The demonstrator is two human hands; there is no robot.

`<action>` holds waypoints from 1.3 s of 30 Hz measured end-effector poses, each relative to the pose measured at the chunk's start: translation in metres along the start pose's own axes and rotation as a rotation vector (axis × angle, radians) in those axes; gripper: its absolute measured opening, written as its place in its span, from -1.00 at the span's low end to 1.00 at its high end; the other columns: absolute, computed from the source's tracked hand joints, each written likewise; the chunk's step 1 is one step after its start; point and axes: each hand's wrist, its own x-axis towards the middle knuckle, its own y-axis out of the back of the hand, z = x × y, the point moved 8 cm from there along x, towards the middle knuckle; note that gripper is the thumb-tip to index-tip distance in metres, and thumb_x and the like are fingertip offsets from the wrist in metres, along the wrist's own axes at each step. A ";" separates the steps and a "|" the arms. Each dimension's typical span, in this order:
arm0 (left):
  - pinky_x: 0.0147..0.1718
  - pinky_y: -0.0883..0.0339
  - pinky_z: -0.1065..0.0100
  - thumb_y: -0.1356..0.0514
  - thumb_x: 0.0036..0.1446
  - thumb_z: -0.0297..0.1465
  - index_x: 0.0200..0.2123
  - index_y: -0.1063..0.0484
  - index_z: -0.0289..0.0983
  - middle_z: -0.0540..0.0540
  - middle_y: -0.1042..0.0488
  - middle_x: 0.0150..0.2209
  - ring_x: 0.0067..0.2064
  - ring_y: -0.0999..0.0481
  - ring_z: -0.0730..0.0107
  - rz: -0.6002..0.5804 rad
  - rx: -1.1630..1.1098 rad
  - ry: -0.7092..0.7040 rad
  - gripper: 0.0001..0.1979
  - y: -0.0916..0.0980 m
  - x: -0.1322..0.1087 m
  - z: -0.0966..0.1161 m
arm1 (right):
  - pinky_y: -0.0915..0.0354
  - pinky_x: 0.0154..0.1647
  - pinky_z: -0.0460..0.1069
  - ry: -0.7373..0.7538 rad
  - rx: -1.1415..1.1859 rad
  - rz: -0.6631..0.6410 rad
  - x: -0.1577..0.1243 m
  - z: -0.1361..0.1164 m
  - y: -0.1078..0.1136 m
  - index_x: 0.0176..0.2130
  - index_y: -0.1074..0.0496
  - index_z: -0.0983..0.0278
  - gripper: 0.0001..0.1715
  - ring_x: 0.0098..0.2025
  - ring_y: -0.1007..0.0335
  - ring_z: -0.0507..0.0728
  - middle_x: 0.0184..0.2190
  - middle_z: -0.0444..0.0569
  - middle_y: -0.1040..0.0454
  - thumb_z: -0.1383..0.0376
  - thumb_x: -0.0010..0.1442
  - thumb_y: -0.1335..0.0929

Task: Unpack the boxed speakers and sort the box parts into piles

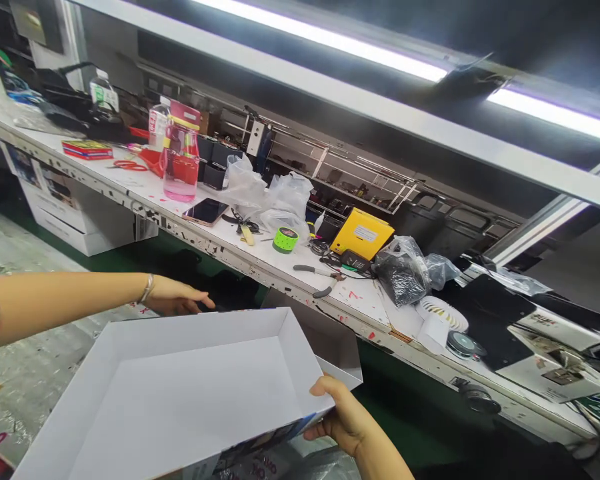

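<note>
Gripping the near corner of a shallow white box (190,387), the right hand (343,420) is closed on its edge, thumb laid over the rim. The box is held tilted, open side up, between both hands. Beyond its far edge the left hand (177,297) is seen open, fingers stretched forward, a bracelet at the wrist. Above the right hand, pliers (320,272) and a green tape roll (285,239) lie on the surface (365,303).
</note>
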 end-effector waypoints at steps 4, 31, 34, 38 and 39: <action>0.00 -0.34 0.20 -0.13 -0.03 0.19 0.23 -0.20 -0.17 -0.22 -0.30 0.23 0.22 -0.28 0.01 -0.105 -0.173 0.069 -0.15 0.043 -0.017 0.003 | -0.34 -0.45 0.04 0.028 0.052 0.120 -0.005 -0.005 0.044 -0.01 -0.35 0.29 -0.38 -0.44 -0.39 0.15 -0.38 0.00 -0.50 0.25 -0.12 -0.28; 0.25 -0.10 0.08 -0.44 -0.20 -0.14 0.31 0.24 -0.18 -0.35 -0.16 0.28 0.24 -0.27 0.06 0.039 -0.309 -0.352 0.16 -0.107 0.106 0.060 | -0.26 0.04 0.18 0.358 0.413 0.671 0.044 -0.033 0.195 -0.05 -0.31 0.21 -0.65 0.03 -0.30 0.21 0.01 0.06 -0.41 0.20 0.15 -0.25; 0.19 -0.16 0.01 -0.40 -0.14 -0.11 0.31 0.23 -0.06 -0.28 -0.07 0.33 0.28 -0.19 -0.01 0.074 -0.287 -0.293 0.09 -0.114 0.101 0.048 | 0.01 0.21 0.25 0.320 0.411 0.636 0.048 -0.024 0.193 0.00 -0.28 0.24 -0.50 0.22 -0.11 0.27 0.13 0.12 -0.32 0.04 0.14 -0.28; 0.06 -0.13 -0.31 -0.35 -0.11 -0.18 0.29 0.32 0.12 -0.20 -0.02 0.35 0.29 -0.11 -0.17 0.110 -0.289 -0.104 0.06 -0.119 0.095 0.033 | -0.02 0.22 0.23 0.300 0.411 0.536 0.056 -0.016 0.187 0.07 -0.24 0.22 -0.32 0.22 -0.15 0.27 0.16 0.16 -0.29 -0.13 0.12 -0.27; 0.08 -0.11 -0.29 -0.34 -0.12 -0.23 0.29 0.34 0.10 -0.20 -0.03 0.35 0.28 -0.12 -0.13 0.109 -0.304 -0.097 0.07 -0.119 0.096 0.033 | -0.07 0.20 0.21 0.302 0.400 0.512 0.059 -0.015 0.185 0.08 -0.24 0.18 -0.31 0.20 -0.18 0.26 0.16 0.13 -0.30 -0.14 0.10 -0.29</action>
